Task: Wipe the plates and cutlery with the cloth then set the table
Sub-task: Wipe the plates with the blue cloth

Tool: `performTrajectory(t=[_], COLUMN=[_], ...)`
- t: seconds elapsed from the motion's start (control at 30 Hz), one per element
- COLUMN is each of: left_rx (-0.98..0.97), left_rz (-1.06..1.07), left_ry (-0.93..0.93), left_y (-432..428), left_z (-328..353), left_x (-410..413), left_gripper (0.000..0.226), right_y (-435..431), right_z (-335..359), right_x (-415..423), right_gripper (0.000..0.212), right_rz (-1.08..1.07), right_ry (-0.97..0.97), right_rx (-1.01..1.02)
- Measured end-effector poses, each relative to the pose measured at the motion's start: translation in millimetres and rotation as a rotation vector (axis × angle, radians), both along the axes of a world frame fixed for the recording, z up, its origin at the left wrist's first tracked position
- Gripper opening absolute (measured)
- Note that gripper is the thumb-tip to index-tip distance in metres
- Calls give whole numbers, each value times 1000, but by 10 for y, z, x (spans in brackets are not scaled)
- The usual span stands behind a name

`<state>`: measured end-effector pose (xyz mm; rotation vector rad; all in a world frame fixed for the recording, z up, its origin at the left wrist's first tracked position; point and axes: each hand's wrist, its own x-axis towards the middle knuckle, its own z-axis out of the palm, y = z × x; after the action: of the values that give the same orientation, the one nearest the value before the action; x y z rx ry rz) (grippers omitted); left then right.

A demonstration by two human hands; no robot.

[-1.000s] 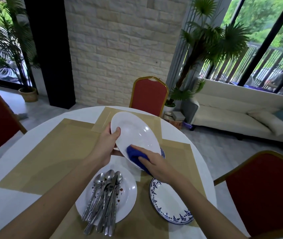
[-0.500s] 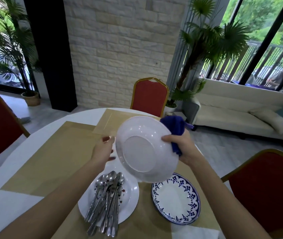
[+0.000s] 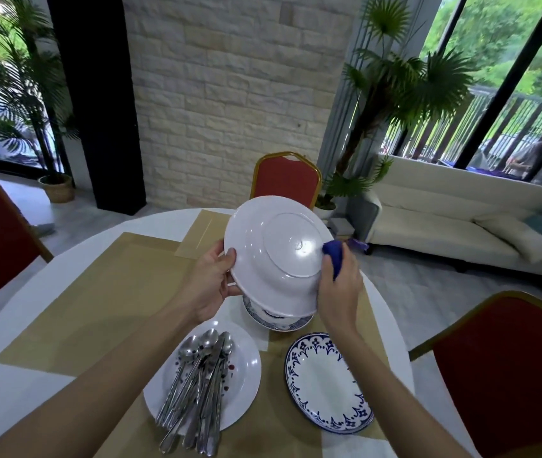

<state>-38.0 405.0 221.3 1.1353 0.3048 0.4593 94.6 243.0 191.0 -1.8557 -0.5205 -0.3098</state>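
Wiping the underside of the white plate (image 3: 276,259), by the look of it. Holds it raised above the desk (image 3: 5,391), tilted with the base turned up toward the head camera, to expose the foot ring to the cloth. Grips the left rim with the left hand (image 3: 210,285), thumb on the back and fingers curled under the edge, to steady the plate against the rubbing. Clutches the blue cloth (image 3: 334,256) in the right hand (image 3: 339,292), fingers bunched round it, and presses it to the base at the right side of the foot ring. Works directly over a short stack of blue-patterned plates (image 3: 276,320), probably to keep any slip short. Nearer, on the tan placemats (image 3: 114,292): a blue-rimmed plate (image 3: 326,381) lying flat and alone, and just beside it to the left a second white plate (image 3: 243,368) bearing the heap of cutlery (image 3: 197,391), bowls of the spoons pointing away. A few dark red specks on that plate, so likely not yet wiped. No place laid anywhere round the desk; early in the task, at a guess. Next calls for a firm hold on the rim, glazed ware being slick under a moving cloth.
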Motion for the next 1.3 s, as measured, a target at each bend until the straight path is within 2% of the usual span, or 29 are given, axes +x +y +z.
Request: performTrajectory(t=[0.07,0.2,0.27,0.4,0.53,0.57,0.7,0.77,0.83,0.97,1.03,1.13,1.2,1.3], left_rx=[-14,-14,55,184,183,179,158,161,165,64,7,-21,-20,-7], left_rz=[35,24,-13,-58,-50,-47,-62,-66,-51,26,73,110,120,88], left_ry=[-11,3,29,59,60,63,85,95,90,51,34,25,39,72], left_y=[-48,-139,-165,-206,-236,-230,-167,-154,-153,-121,-85,-73,-82,-95], left_z=[9,5,-16,-37,-25,-27,-59,-77,-83,-84,-97,-107,-103,-134], left_x=[31,40,17,-18,-20,-21,-55,-74,-83,-84,-87,-67,-45,-32], left_gripper=[24,25,26,25,23,23,24,24,25,23,24,25,25,27], right_y=[33,131,215,405,506,513,507,517,524,416,359,347,385,484], right_z=[-168,-287,-147,266,491,493,406,449,478,311,99,-207,-291,-212], right_x=[-195,-353,-281,-36,209,179,-48,59,254,492,372,-28,-268,-294], right_gripper=[60,45,42,43,39,38,40,41,40,36,40,57,54,46], right_rz=[72,159,184,181,4,13,262,252,168,75,52,4,-21,87], right_ry=[-140,-685,-760,-658,-303,-301,-641,-625,-485,-42,67,-18,-259,-541], right_rx=[-132,-389,-408,-441,-391,-391,-535,-529,-439,-219,-181,-261,-363,-375])
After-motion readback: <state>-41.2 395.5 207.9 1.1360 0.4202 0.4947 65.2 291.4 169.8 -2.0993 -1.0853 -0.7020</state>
